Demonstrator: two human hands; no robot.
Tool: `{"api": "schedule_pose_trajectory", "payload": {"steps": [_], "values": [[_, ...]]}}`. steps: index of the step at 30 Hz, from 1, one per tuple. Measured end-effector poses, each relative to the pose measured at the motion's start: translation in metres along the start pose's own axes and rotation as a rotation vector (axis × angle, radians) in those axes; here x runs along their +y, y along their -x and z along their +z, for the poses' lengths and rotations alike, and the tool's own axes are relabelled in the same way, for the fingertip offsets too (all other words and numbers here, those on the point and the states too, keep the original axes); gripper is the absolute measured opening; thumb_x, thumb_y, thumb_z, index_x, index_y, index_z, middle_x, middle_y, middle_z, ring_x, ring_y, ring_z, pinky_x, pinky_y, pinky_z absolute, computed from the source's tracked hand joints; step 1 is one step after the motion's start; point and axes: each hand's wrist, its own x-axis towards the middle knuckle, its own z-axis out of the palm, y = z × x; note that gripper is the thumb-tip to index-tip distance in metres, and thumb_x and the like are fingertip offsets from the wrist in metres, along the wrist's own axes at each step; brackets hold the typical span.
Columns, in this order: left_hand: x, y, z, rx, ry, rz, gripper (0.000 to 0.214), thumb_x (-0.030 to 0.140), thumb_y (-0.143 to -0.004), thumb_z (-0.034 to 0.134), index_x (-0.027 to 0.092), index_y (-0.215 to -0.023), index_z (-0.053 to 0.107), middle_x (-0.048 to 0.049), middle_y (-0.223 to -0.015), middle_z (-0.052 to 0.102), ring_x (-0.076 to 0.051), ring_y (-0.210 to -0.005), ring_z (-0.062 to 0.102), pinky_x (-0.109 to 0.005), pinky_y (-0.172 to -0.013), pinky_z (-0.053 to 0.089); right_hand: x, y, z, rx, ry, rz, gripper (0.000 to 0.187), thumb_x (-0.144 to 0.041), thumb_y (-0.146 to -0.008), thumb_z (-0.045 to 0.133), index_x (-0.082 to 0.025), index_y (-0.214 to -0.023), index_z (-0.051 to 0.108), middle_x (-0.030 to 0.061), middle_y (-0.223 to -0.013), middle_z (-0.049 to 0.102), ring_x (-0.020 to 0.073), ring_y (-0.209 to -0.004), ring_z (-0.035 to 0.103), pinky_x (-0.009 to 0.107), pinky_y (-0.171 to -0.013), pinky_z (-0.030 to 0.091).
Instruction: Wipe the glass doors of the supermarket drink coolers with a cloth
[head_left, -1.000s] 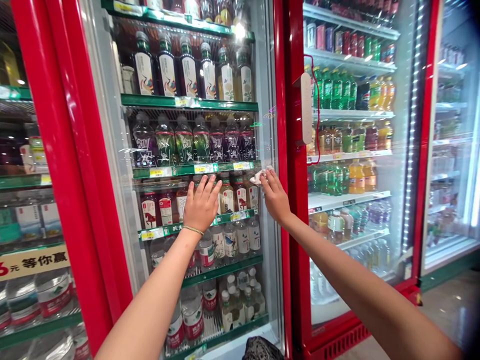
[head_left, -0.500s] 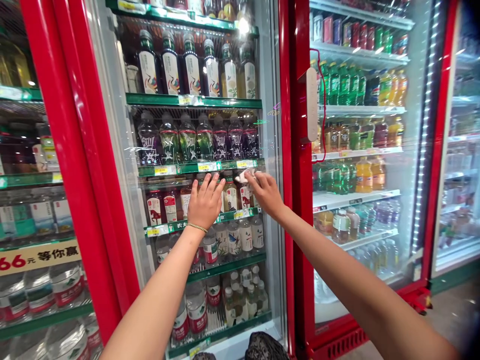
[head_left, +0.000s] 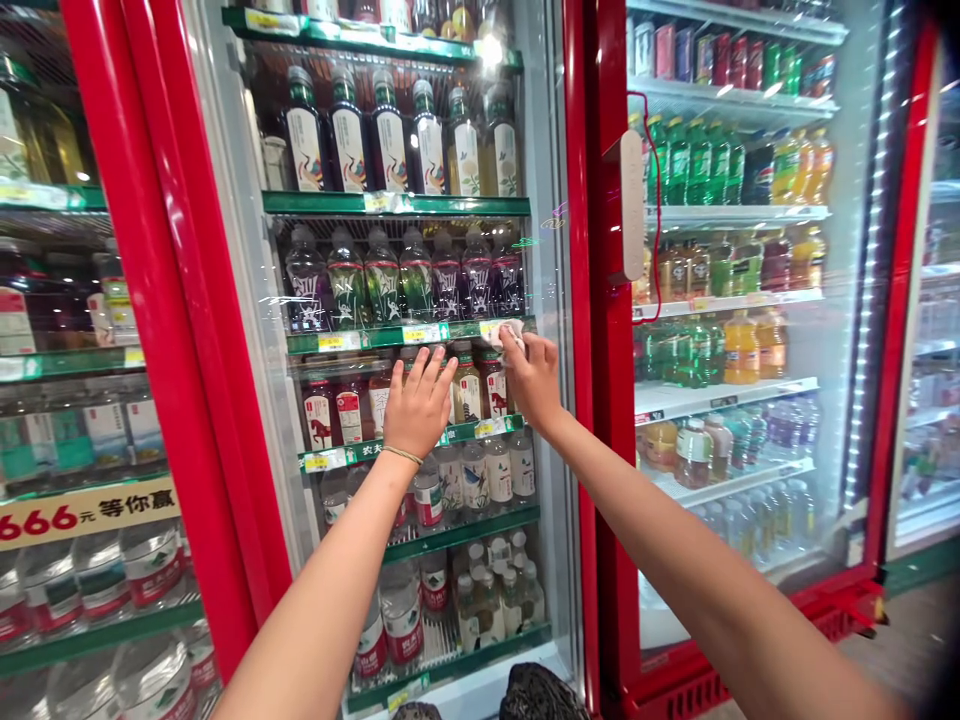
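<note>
My left hand (head_left: 420, 405) lies flat with fingers spread against the glass door (head_left: 540, 150) of a red-framed drinks fridge. My right hand (head_left: 531, 378) presses a small white cloth (head_left: 510, 333) to the same glass, just right of the left hand, fingers closed round the cloth. Behind the glass stand rows of bottles (head_left: 405, 140) on green-edged shelves (head_left: 397, 204). A thin bracelet circles my left wrist.
A second fridge door with a white handle (head_left: 631, 205) stands to the right, its shelves full of green, orange and clear bottles. Another red-framed fridge (head_left: 142, 300) with water bottles is at the left. A dark object (head_left: 540, 693) sits low at the door's foot.
My right hand has slid the cloth over the glass, first left and down, then slightly up and right. The left hand stays flat on the glass. The view has shifted a little left.
</note>
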Motion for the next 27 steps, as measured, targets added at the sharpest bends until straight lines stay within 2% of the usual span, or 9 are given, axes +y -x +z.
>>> {"api": "schedule_pose_trajectory", "payload": {"steps": [2,6,8,12,16,18,21,23,27], "values": [[0.0,0.0,0.0,0.01,-0.006,0.002,0.055,0.023,-0.103,0.046,0.025,-0.158,0.044,-0.008,-0.165,0.041,-0.029,-0.156,0.034,-0.058,-0.132,0.014,-0.003,0.006,-0.001,-0.009,0.001,-0.018,0.064,-0.013,-0.1,0.043,-0.028,-0.162,0.037,0.0154,-0.124,0.059,0.0308,-0.116,0.049,0.047,-0.1,0.049],[0.0,0.0,0.001,0.024,-0.013,0.01,0.054,0.023,-0.104,0.046,0.024,-0.158,0.044,-0.0081,-0.165,0.041,-0.029,-0.156,0.034,-0.058,-0.132,0.014,-0.005,0.009,-0.005,-0.081,0.016,-0.285,0.062,-0.013,-0.102,0.046,-0.029,-0.161,0.039,0.0137,-0.126,0.062,0.0292,-0.122,0.051,0.043,-0.098,0.049],[0.0,0.001,0.001,0.023,-0.015,0.004,0.054,0.023,-0.104,0.045,0.023,-0.158,0.045,-0.008,-0.165,0.041,-0.029,-0.156,0.035,-0.058,-0.132,0.014,-0.005,-0.001,-0.005,-0.043,0.036,-0.258,0.057,-0.014,-0.103,0.046,-0.029,-0.158,0.044,0.0133,-0.128,0.062,0.0296,-0.124,0.052,0.043,-0.098,0.049],[0.0,0.0,0.002,0.004,-0.002,-0.009,0.053,0.023,-0.103,0.045,0.023,-0.157,0.046,-0.0078,-0.164,0.041,-0.029,-0.156,0.035,-0.057,-0.132,0.015,-0.011,-0.004,-0.004,0.026,0.003,-0.071,0.056,-0.012,-0.103,0.044,-0.029,-0.156,0.048,0.0127,-0.133,0.062,0.0307,-0.133,0.051,0.047,-0.108,0.048],[0.0,0.0,0.001,-0.004,0.016,-0.022,0.052,0.023,-0.103,0.045,0.023,-0.155,0.048,-0.0083,-0.164,0.043,-0.029,-0.156,0.035,-0.057,-0.132,0.015,-0.003,0.026,-0.004,-0.057,-0.176,-0.3,0.062,-0.01,-0.102,0.045,-0.037,-0.159,0.042,0.0051,-0.145,0.06,0.0249,-0.147,0.044,0.047,-0.123,0.042],[0.0,0.0,0.002,-0.001,0.02,-0.019,0.053,0.023,-0.103,0.046,0.023,-0.156,0.048,-0.0084,-0.164,0.043,-0.029,-0.156,0.035,-0.058,-0.132,0.014,0.009,0.031,-0.001,-0.046,-0.22,-0.215,0.067,-0.007,-0.101,0.041,-0.04,-0.16,0.039,0.0033,-0.153,0.055,0.0243,-0.153,0.039,0.05,-0.125,0.041],[0.0,0.001,0.003,0.016,0.005,-0.006,0.053,0.023,-0.103,0.046,0.023,-0.156,0.047,-0.0082,-0.163,0.044,-0.029,-0.156,0.035,-0.057,-0.132,0.014,0.015,0.015,0.004,0.065,-0.208,0.107,0.076,-0.002,-0.098,0.036,-0.039,-0.164,0.029,0.0046,-0.164,0.042,0.029,-0.159,0.029,0.061,-0.123,0.041],[0.0,0.001,0.003,0.036,-0.014,0.005,0.052,0.023,-0.103,0.047,0.023,-0.155,0.049,-0.0078,-0.163,0.045,-0.029,-0.155,0.037,-0.057,-0.132,0.015,0.005,0.002,0.006,0.062,-0.215,0.153,0.081,-0.002,-0.096,0.039,-0.038,-0.166,0.021,0.0037,-0.17,0.034,0.0311,-0.161,0.022,0.064,-0.125,0.037],[0.0,0.002,0.002,0.096,-0.03,-0.007,0.049,0.023,-0.102,0.048,0.021,-0.151,0.053,-0.0103,-0.16,0.049,-0.027,-0.152,0.042,-0.052,-0.131,0.022,-0.022,0.006,0.0,-0.092,-0.282,-0.141,0.078,-0.015,-0.1,0.05,-0.037,-0.167,0.018,0.0018,-0.172,0.029,0.03,-0.162,0.016,0.059,-0.129,0.032]]}}
